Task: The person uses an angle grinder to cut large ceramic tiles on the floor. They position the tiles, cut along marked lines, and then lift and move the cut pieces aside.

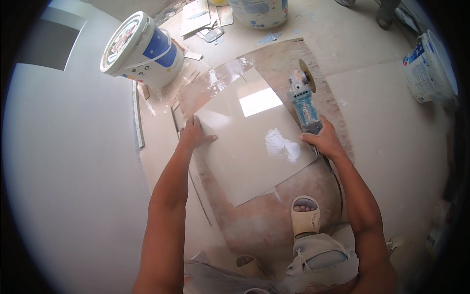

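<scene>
A large glossy beige tile [235,161] lies at an angle on a dusty brown board [254,230]. It carries a smear of white powder [282,146] near its right side and a bright window reflection. My left hand [195,134] rests at the tile's left corner, thumb spread across the surface and fingers apart by the edge. Beyond the opposite edge, my right hand [325,139] wraps round the rear body of a teal angle grinder [307,109]. The grinder's round disc [308,76] points away from me; whether it spins I cannot tell.
A lidded white bucket [147,49] stands far left, another bucket [259,12] at the back, a third [428,68] at right. Tile offcuts [196,18] lie behind the board. The grinder's cord [339,188] trails past my sandalled foot [306,215]. Another person's feet [383,19] show far right.
</scene>
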Demonstrator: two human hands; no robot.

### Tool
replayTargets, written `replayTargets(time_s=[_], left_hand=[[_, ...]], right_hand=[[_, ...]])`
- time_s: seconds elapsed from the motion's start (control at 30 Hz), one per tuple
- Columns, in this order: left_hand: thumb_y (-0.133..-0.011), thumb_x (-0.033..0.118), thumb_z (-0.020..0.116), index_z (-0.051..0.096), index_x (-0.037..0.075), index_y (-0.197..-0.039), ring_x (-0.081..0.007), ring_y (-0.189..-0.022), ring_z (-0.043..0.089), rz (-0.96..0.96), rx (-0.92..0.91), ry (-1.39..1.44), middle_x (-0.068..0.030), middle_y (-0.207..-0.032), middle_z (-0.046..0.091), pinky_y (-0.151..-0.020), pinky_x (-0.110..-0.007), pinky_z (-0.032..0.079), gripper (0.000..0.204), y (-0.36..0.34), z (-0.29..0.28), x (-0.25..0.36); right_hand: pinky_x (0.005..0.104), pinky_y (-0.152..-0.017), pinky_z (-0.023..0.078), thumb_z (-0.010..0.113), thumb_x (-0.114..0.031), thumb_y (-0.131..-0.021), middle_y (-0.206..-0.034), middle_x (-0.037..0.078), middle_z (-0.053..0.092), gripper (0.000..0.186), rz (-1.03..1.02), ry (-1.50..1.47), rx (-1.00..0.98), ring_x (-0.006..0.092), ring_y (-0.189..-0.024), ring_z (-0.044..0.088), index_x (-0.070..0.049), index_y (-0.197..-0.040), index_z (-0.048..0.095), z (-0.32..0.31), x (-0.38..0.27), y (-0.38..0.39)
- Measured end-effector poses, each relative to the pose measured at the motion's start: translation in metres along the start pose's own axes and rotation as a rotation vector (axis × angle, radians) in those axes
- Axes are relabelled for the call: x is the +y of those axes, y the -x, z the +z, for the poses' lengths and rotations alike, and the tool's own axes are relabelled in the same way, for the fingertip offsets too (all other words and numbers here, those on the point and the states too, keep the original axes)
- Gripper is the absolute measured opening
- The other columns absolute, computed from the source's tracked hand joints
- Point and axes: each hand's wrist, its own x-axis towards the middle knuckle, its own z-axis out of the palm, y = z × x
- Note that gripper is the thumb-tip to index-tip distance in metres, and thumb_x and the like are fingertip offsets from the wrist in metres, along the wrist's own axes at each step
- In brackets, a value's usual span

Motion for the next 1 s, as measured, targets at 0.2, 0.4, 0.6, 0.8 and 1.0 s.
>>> replayTargets(time_s=[0.2, 0.4, 0.6, 0.8, 1.0], left_hand=[[-0.064, 0.062, 0.084, 0.022, -0.011, -0.152, -0.0376, -0.147, 0.032, 0.009, 0.011, 0.084, -0.0278, -0.16, 0.025, -0.117, -0.047, 0.034, 0.13, 0.004, 0.007, -0.003], [-0.061, 0.065, 0.085, 0.032, -0.011, -0.147, -0.0397, -0.138, 0.044, 0.06, 0.028, 0.017, -0.0283, -0.153, 0.037, -0.113, -0.044, 0.04, 0.127, -0.007, -0.003, -0.013], [-0.062, 0.07, 0.083, 0.037, -0.011, -0.145, -0.0381, -0.136, 0.047, -0.055, -0.072, 0.0, -0.0269, -0.149, 0.043, -0.111, -0.043, 0.043, 0.125, 0.014, 0.01, -0.012], [-0.073, 0.085, 0.062, 0.039, -0.013, -0.142, -0.041, -0.13, 0.053, -0.209, -0.304, -0.035, -0.031, -0.143, 0.047, -0.106, -0.046, 0.046, 0.123, 0.068, 0.056, -0.015], [-0.077, 0.086, 0.054, 0.04, -0.017, -0.138, -0.0445, -0.128, 0.053, -0.485, -0.236, 0.266, -0.0356, -0.137, 0.048, -0.104, -0.045, 0.047, 0.12, 0.133, 0.094, -0.002]], right_hand=[[0.0358, -0.09, 0.051, 0.086, -0.022, -0.068, -0.108, 0.016, 0.068, 0.069, 0.04, -0.075, 0.083, 0.0245, -0.098, 0.066, 0.006, -0.124, 0.057, -0.025, 0.007, 0.026], [0.0339, -0.09, 0.051, 0.085, -0.018, -0.07, -0.112, 0.015, 0.067, 0.069, -0.065, -0.083, 0.111, 0.0206, -0.1, 0.064, 0.006, -0.127, 0.055, -0.038, 0.007, 0.065], [0.0306, -0.09, 0.048, 0.083, -0.011, -0.075, -0.105, 0.005, 0.063, 0.059, -0.014, -0.128, 0.123, 0.0144, -0.095, 0.059, 0.003, -0.125, 0.054, -0.048, -0.006, 0.103], [0.035, -0.099, 0.048, 0.084, -0.014, -0.071, -0.121, 0.016, 0.065, 0.074, -0.008, -0.093, 0.152, 0.0228, -0.11, 0.062, 0.007, -0.134, 0.051, -0.037, 0.0, 0.119], [0.0363, -0.1, 0.047, 0.085, -0.015, -0.07, -0.121, 0.017, 0.065, 0.074, -0.035, -0.12, 0.134, 0.0244, -0.112, 0.062, 0.007, -0.132, 0.052, -0.025, 0.011, 0.128]])
